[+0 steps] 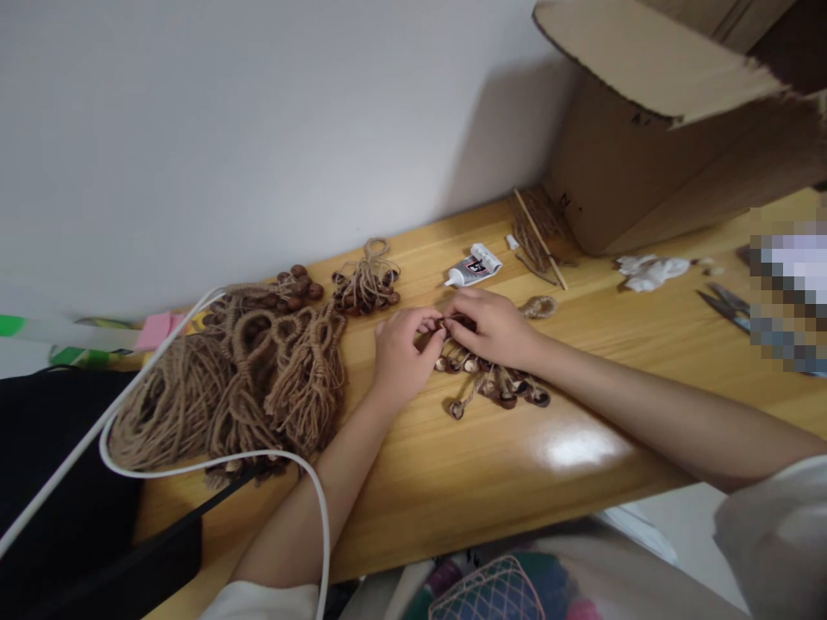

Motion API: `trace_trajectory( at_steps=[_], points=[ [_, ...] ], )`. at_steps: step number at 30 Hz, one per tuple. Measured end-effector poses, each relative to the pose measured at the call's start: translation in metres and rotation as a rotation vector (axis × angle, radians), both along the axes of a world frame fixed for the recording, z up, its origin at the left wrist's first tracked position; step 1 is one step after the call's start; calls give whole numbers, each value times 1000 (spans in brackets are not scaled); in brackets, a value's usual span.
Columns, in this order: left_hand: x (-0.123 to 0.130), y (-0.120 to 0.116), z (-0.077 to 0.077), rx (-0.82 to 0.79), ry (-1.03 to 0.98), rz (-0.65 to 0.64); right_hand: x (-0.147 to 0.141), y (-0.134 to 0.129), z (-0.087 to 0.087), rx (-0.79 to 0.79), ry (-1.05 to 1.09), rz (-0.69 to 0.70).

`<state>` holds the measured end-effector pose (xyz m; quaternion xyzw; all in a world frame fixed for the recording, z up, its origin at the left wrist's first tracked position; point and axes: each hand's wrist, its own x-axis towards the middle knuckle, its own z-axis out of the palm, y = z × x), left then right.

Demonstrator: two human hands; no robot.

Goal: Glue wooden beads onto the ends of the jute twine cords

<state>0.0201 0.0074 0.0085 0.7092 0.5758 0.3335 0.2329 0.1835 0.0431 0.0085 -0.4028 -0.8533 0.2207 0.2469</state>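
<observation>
A corded shell bundle (507, 398) is being partly covered on the counter (419, 491) by the nearer right hand (491, 329), its axis apparently being slanted from a cord loop (549, 306) toward the near edge. At its far left, a small dark piece (442, 324) is being fingertip-pinched by that hand and the left hand (406, 351).

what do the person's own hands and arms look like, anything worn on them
The left hand and right hand are ungloved, with no watch or bracelet visible. Both forearms are bare up to plain, pale sleeves near the elbows. A white cable crosses in front of the left forearm.
</observation>
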Motion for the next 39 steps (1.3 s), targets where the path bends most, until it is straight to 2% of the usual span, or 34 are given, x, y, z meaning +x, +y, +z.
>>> trace_trajectory(
  at_steps=[39],
  points=[
    [-1,0,-4,29,1,-9,0,-1,1,-4,-6,-15]
  ],
)
